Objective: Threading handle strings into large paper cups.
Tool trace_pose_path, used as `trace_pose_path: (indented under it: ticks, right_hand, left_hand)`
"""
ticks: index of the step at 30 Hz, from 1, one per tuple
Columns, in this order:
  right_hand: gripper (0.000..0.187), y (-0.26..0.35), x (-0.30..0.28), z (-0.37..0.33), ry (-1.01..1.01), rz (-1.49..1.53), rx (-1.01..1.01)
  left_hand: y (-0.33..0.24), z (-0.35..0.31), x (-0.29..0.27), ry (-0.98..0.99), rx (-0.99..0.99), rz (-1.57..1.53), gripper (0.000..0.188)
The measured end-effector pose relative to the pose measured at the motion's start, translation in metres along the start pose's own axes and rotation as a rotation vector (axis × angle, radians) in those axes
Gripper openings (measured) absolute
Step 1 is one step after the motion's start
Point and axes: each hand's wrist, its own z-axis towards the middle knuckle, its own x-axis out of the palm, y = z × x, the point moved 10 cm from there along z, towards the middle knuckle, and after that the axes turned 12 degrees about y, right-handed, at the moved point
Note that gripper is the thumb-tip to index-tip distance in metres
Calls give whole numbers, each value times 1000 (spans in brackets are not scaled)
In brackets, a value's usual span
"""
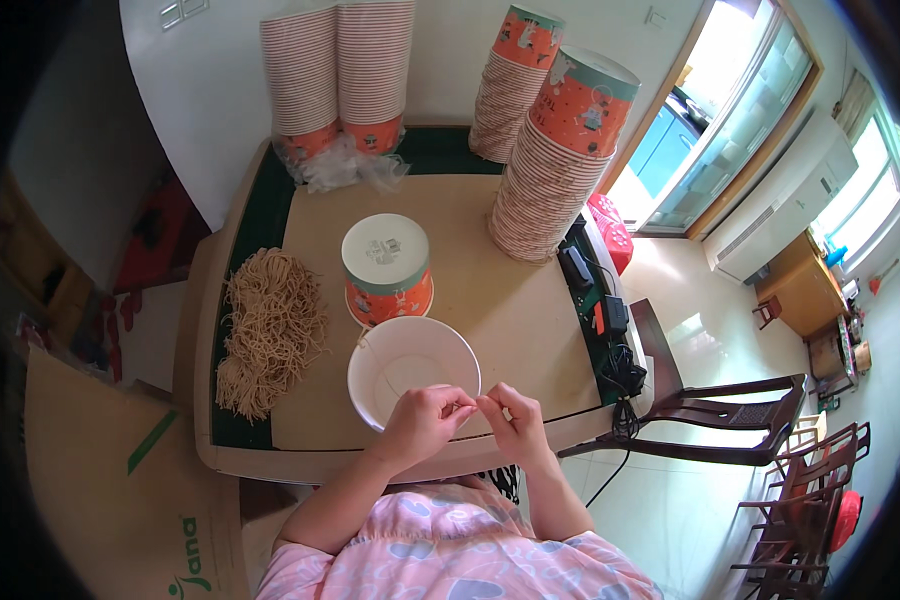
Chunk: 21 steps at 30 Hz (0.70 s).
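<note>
My left hand [430, 425] and my right hand [513, 424] meet fingertip to fingertip at the near right rim of an open white paper bucket [368, 385]. Both are closed in a pinch, apparently on a thin beige string [388, 380] that passes through the bucket's far left side and runs inside it. The bit between my fingers is tiny and mostly covered. Just behind the open bucket, a short orange stack of upturned paper buckets [385, 262] shows a white base on top. A tangled heap of cut beige strings [270, 335] lies to the left.
Tall stacks of orange paper buckets stand at the table's back left [305, 80] and right [560, 150]. Crumpled plastic wrap [345, 172] lies under the left ones. Power adapters and cables [615, 320] line the right edge, beside a dark chair [720, 420]. A cardboard box [120, 480] stands lower left.
</note>
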Motion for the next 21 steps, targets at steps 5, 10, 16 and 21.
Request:
trace_pose_path:
  ticks: [5,10,16,21]
  right_hand:
    - [14,-13,4,-2,27,83,102]
    - [13,-19,6,0,15,249,129]
    - [4,-6,5,4,66,173,58]
    - [6,3,1,9,66,120,9]
  left_hand:
    - [1,1,1,4,-21,-16,11]
    - [4,2,-1,-7,-21,-26,11]
    - [8,1,-2,-11,-50,-31,11]
    - [6,-1,-10,15,-106,49,12]
